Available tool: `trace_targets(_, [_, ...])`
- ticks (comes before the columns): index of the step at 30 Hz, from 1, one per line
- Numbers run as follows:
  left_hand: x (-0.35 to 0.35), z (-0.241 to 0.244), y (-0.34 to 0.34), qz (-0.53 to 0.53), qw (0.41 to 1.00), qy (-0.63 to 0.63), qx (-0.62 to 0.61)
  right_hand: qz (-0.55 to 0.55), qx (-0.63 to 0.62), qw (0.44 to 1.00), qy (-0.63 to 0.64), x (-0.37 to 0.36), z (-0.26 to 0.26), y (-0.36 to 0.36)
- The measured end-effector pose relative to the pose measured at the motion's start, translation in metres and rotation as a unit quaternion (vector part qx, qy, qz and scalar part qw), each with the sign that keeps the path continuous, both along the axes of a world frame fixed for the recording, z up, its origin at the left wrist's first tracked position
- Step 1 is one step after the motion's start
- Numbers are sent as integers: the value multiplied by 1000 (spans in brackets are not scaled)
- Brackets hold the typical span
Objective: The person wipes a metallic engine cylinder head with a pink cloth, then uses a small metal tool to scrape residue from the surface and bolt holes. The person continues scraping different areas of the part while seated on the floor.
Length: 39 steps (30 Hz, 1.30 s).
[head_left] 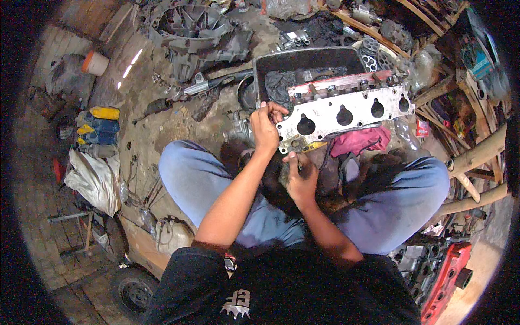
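Note:
Before me is an aluminium engine part, likely a cylinder head [325,115], tilted so its flat pale face with several keyhole-shaped ports shows. A reddish strip runs along its far side. My left hand [266,128] holds its left end at the upper corner, fingers curled near the edge. Below, my right hand [302,178] grips the lower left corner, with a fingertip against the metal; its other fingers are partly hidden in shadow. Behind the part stands a black rectangular tub [308,55] with dark plastic inside. A pink cloth [361,142] and a yellow object [315,146] lie beneath it.
A gearbox housing [195,36] lies on the floor ahead, near a steering rack [203,85]. Wooden poles [479,150] stand at the right. A red valve cover [447,280] lies at lower right. Bottles [97,126] and a wheel [134,290] are at left.

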State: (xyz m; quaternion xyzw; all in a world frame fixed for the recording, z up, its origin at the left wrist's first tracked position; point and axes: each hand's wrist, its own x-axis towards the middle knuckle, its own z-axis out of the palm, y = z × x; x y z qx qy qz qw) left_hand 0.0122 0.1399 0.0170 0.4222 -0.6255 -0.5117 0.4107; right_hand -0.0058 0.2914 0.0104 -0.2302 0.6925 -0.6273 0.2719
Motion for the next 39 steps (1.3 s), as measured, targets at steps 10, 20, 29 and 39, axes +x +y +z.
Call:
trace_targets(10, [-1, 2, 0, 6, 1000, -7, -10, 8, 39, 998, -49, 3, -7, 0])
trace_targets(20, [3, -3, 0, 6, 1000, 3, 28, 35, 116, 981, -154, -1, 5, 3])
trace_targets(29, [0, -1, 1, 12, 1000, 15, 11, 32, 106, 993, -44, -2, -13, 1])
trace_targets(39, [2, -6, -1, 13, 1000, 14, 17, 80, 143, 986, -22, -2, -19, 8])
